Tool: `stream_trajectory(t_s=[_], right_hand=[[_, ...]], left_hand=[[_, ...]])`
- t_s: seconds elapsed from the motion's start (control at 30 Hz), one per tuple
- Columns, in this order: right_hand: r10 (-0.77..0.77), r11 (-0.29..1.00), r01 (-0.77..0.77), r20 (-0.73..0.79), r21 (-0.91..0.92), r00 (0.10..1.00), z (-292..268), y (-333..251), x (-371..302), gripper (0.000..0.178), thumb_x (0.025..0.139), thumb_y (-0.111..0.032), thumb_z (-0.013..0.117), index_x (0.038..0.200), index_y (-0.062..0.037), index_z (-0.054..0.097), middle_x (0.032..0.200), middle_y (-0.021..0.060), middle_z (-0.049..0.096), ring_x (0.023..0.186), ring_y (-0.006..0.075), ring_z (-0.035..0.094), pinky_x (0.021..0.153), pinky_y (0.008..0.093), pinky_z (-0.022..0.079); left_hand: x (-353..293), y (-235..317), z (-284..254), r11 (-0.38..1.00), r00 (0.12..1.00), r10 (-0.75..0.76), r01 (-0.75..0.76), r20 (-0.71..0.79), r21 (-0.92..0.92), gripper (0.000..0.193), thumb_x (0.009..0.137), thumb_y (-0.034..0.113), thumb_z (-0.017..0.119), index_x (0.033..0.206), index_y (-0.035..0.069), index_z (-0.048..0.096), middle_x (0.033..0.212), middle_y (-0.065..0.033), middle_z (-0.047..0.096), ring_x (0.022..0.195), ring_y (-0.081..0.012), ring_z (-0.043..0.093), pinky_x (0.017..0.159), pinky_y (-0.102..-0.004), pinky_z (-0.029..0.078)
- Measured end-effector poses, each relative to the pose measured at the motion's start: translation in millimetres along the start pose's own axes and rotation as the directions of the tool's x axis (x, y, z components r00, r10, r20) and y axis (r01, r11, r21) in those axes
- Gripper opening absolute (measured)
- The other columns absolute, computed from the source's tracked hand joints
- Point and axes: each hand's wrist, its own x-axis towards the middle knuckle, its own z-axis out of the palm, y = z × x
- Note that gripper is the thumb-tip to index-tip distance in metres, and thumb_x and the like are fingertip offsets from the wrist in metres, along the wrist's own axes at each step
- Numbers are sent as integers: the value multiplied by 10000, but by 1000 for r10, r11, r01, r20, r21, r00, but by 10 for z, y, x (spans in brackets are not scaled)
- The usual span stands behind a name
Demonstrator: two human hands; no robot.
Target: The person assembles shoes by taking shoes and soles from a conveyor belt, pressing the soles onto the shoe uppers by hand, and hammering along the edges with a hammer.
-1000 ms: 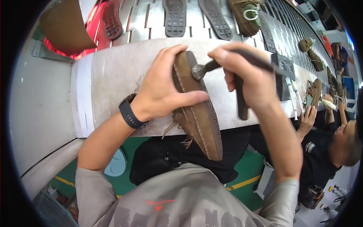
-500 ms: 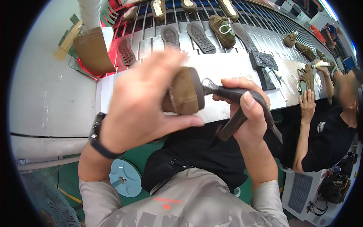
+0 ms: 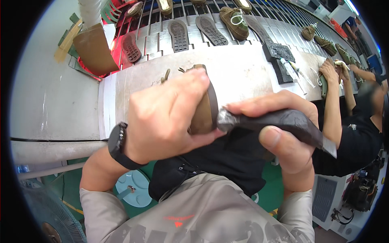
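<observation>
A brown shoe (image 3: 204, 115) with a dark sole is gripped in my left hand (image 3: 166, 117), the sole edge turned to the right. My fingers wrap over its upper and hide much of it. My right hand (image 3: 289, 137) is closed around a cobbler's hammer (image 3: 279, 123) with a dark wrapped head. The hammer's shiny metal face lies right by the sole edge; whether they touch I cannot tell. A thin flat blade-like tail sticks out on the hammer's other side, and its handle is mostly hidden.
A pale workbench (image 3: 255, 77) lies ahead, with a black block (image 3: 279, 54) and syringe-like tubes (image 3: 289, 71). Beyond it, a slatted conveyor carries soles (image 3: 178, 35) and a laced shoe (image 3: 235, 24). A brown board (image 3: 95, 52) stands left. At right, a co-worker (image 3: 360, 113) handles shoes.
The shoe has turned and shifted slightly lower under my left hand. My right hand has moved right, the hammer swinging so its face comes lower beside the sole. The co-worker's hands have moved.
</observation>
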Motion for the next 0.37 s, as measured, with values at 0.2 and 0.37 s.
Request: stream_trajectory(t_s=[0.2, 0.37], right_hand=[[19, 971, -43, 102, 237, 995, 32, 491, -589, 286, 877, -27, 726, 1136, 94, 717, 1200, 296, 757, 1151, 333, 753, 1071, 427, 563], [218, 974, -200, -203, 104, 955, 291, 1182, -884, 388, 975, -122, 721, 1278, 111, 653, 1328, 323, 696, 1272, 396, 690, 1139, 442, 514]], left_hand=[[-731, 389, 284, 997, 996, 20, -27, -86, -77, 855, 732, 353, 990, 1315, -22, 490, 1328, -294, 673, 1182, -457, 711, 968, -526, 611], [-1072, 234, 1157, 880, 891, -449, 428, -69, -206, 1183, 693, 362, 992, 1623, 112, 305, 1700, -310, 293, 1548, -460, 380, 1274, -668, 242]])
